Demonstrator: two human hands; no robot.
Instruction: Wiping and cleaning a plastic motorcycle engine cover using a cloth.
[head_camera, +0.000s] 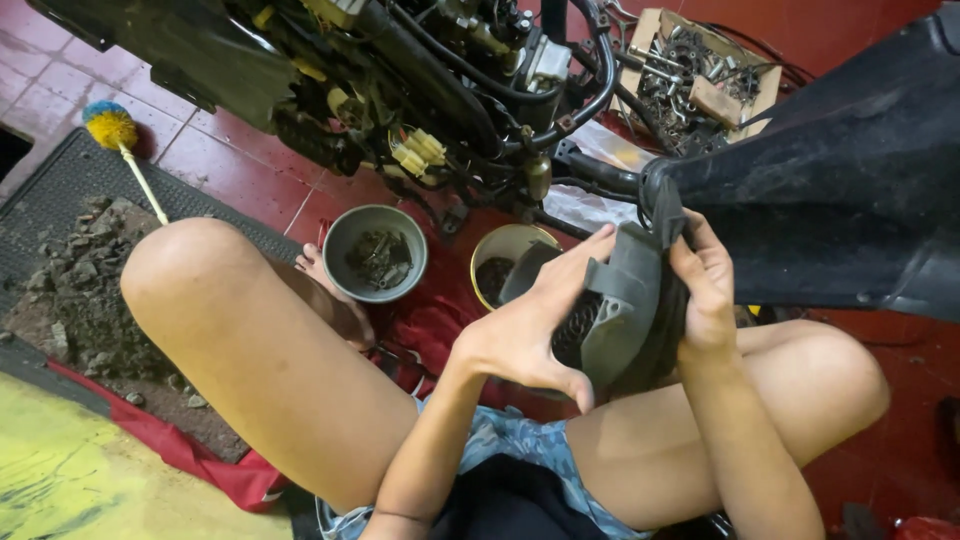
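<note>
Red tile floor, stripped engine (430, 70) at top of frame.
Left hand (520, 330) and right hand (705, 285) both grip grey fan cover (625, 310) — centre-right, over the knees.

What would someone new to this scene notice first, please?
At centre, the left hand and right hand hold a grey round vented cover between the person's bare knees. Above it hangs an exposed engine with wires, and two bowls, a grey bowl and a yellow bowl, sit on the red floor.

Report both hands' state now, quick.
Left hand: closed in a grip on the grey round cover, fingers on its face.
Right hand: closed on the same cover's far edge, beside the black panel.
</note>
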